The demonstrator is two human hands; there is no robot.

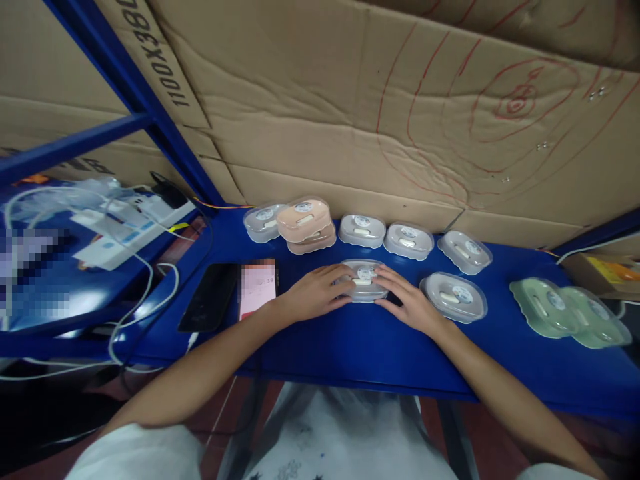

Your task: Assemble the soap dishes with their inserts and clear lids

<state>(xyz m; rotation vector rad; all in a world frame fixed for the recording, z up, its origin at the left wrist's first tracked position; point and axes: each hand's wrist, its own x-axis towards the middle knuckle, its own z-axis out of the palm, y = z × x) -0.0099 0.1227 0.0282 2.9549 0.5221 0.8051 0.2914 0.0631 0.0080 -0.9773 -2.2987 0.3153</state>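
A small clear plastic case with a white round label sits on the blue shelf in front of me. My left hand rests on its left side, fingers curled over the lid. My right hand presses on its right side, fingers laid across the top. Both hands hold this same case between them.
Several more clear cases line the back of the shelf, beside stacked peach ones; another clear case lies right of my hands, green ones at far right. A black phone and pink card lie left. Cardboard walls the back.
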